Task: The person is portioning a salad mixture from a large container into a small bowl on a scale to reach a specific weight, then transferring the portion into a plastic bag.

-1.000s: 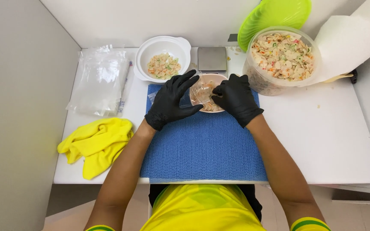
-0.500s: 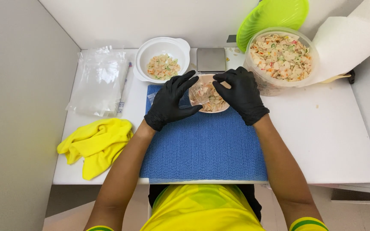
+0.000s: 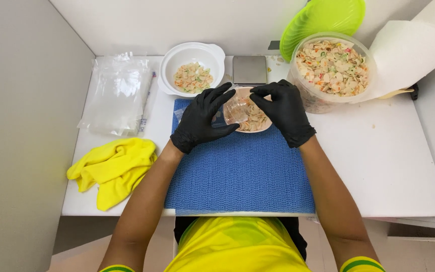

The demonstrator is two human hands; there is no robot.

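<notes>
R hand (image 3: 284, 112) now lifted off small bowl (image 3: 256, 124), fingertips pinching clear bag (image 3: 237, 110) w/ L hand (image 3: 203, 118); both grips narrow.

**A white table in a narrow nook**

A white table (image 3: 378, 166) fills a tight corner. A grey wall (image 3: 21, 126) stands hard against its left edge, and a plain white wall (image 3: 177, 22) runs along the back. Below the near edge, a strip of pale beige floor (image 3: 76, 247) shows. The light is soft and even, throwing only faint shadows.
</notes>
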